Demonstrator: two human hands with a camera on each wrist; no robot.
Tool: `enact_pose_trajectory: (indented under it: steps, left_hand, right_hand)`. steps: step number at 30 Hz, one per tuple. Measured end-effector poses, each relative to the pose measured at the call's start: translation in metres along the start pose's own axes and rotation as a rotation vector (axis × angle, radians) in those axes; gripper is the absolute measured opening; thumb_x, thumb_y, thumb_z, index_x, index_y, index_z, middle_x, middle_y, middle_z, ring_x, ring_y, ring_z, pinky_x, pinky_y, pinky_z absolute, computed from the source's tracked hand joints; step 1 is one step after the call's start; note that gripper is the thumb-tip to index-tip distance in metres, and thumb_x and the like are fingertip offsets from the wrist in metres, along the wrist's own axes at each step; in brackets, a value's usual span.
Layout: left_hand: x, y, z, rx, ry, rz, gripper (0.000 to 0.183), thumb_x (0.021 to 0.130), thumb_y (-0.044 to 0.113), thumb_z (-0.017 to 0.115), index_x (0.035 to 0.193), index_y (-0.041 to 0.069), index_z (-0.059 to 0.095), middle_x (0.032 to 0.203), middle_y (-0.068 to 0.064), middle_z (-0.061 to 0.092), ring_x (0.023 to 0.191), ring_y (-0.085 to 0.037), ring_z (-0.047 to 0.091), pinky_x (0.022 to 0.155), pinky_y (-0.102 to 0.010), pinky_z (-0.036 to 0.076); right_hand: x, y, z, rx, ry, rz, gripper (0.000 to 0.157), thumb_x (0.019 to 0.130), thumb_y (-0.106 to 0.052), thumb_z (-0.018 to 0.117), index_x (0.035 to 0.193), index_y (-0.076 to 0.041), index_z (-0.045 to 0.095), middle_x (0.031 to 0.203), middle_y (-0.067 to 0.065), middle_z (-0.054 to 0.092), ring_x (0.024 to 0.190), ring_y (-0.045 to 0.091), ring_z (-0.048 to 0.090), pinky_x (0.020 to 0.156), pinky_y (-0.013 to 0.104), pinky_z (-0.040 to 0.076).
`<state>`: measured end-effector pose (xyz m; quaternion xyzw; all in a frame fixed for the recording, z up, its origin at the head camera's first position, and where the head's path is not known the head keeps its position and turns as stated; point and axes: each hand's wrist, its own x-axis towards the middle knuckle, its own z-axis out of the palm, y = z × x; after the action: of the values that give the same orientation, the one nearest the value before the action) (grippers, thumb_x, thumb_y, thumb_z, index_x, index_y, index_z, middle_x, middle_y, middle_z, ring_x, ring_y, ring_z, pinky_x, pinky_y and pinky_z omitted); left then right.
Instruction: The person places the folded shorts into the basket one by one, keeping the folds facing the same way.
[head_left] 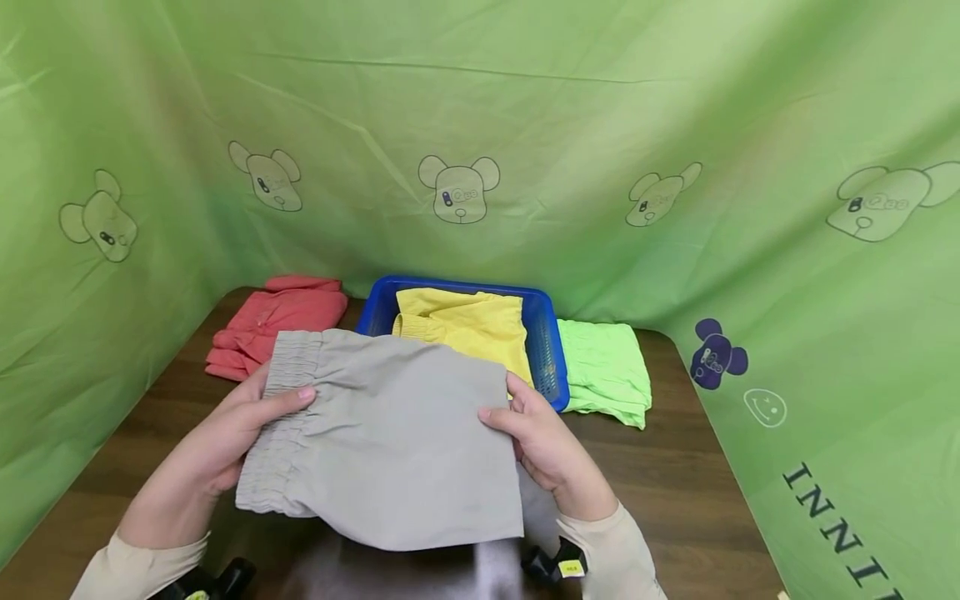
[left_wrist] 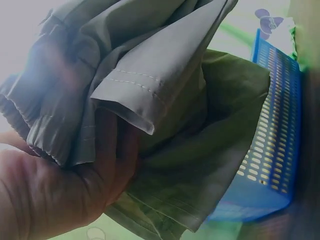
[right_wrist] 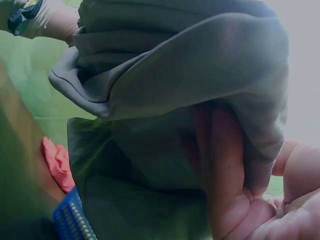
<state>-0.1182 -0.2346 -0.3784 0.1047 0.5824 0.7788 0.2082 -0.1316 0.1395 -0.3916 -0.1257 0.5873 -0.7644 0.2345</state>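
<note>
Grey elastic-waist shorts (head_left: 412,433), folded over, hang in the air between my two hands, above the table's near side. My left hand (head_left: 232,425) grips the gathered waistband, thumb on top and fingers underneath. At the opposite edge my right hand (head_left: 543,437) pinches the cloth, its thumb on the upper face. From below, the left wrist view shows a stitched leg hem (left_wrist: 130,85) and loose layers drooping. The right wrist view has my fingers (right_wrist: 227,165) under the fabric. Behind the shorts, a blue basket (head_left: 555,367) holds folded yellow shorts (head_left: 472,321), partly covered by the grey cloth.
Folded red clothing (head_left: 292,317) lies left of the basket, and bright green clothing (head_left: 603,367) lies against its right side. The dark wooden table (head_left: 660,500) is enclosed by green curtain walls (head_left: 555,100) with bear-head prints.
</note>
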Motion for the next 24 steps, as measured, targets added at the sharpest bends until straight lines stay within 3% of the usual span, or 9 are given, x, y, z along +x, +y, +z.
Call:
enact_pose_trajectory:
  steps: [9, 24]
  left_hand:
    - [0.025, 0.007, 0.006, -0.03, -0.036, 0.081, 0.043, 0.108, 0.005, 0.045, 0.146, 0.014, 0.029, 0.12, -0.003, 0.065, 0.094, -0.018, 0.074, 0.08, -0.035, 0.062]
    - [0.064, 0.003, 0.011, -0.037, -0.02, 0.085, 0.052, 0.106, 0.004, 0.05, 0.146, 0.02, 0.021, 0.122, -0.002, 0.063, 0.095, -0.018, 0.074, 0.079, -0.035, 0.062]
  right_hand:
    - [-0.004, -0.009, -0.012, -0.052, 0.077, -0.063, 0.049, 0.1, -0.002, 0.054, 0.145, -0.007, 0.035, 0.108, 0.003, 0.072, 0.084, 0.019, 0.076, 0.067, 0.039, 0.062]
    - [0.0, -0.011, -0.037, -0.11, 0.21, -0.192, 0.064, 0.095, 0.006, 0.051, 0.154, -0.007, 0.03, 0.125, 0.004, 0.056, 0.102, 0.016, 0.066, 0.082, 0.033, 0.059]
